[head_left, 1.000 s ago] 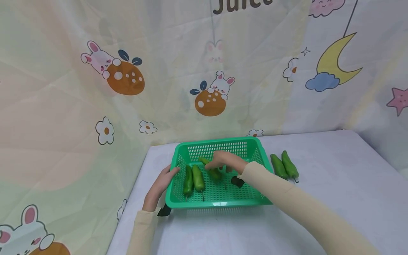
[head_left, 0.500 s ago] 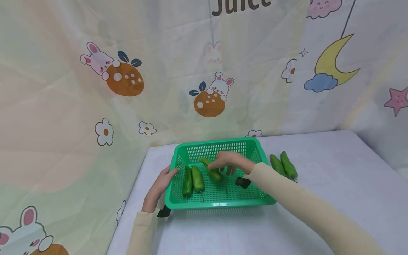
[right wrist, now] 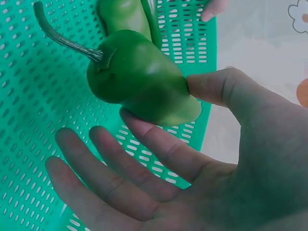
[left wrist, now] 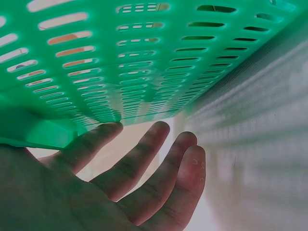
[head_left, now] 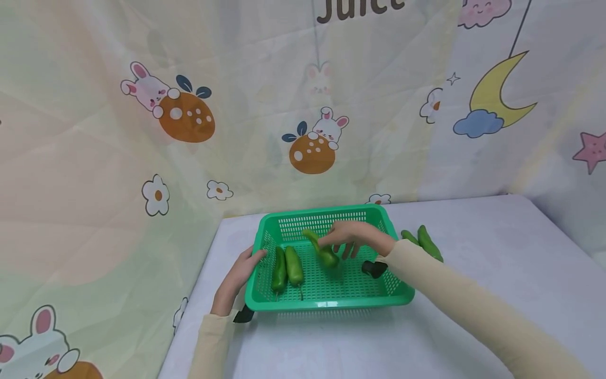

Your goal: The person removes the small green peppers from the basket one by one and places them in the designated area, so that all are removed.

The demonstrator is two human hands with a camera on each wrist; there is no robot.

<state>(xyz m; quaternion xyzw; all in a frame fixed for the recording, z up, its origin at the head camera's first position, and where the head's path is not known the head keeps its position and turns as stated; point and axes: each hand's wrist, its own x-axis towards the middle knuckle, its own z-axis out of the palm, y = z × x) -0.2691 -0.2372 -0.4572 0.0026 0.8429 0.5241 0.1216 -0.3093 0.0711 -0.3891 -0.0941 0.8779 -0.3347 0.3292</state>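
A long green chili pepper (right wrist: 139, 77) with a curved stem is pinched between the thumb and index finger of my right hand (head_left: 355, 237), over the middle of the green basket (head_left: 331, 304). The other fingers of that hand spread loosely below the pepper in the right wrist view. My left hand (head_left: 242, 271) holds the left side of the basket, thumb over the rim. Its fingers (left wrist: 139, 168) lie along the outside of the slotted wall. Two more green peppers, a darker one (head_left: 279, 271) and a lighter one (head_left: 294, 266), lie side by side inside, at the left.
Two green peppers lie on the white-covered table (head_left: 497, 252) right of the basket; the right sleeve (head_left: 454, 295) partly covers them. A printed cloth backdrop (head_left: 255, 158) rises behind the table and along its left side.
My right hand has drawn the pinched pepper to the right across the basket, and the sleeve covers more of the two peppers outside. My left hand has stayed at the rim.
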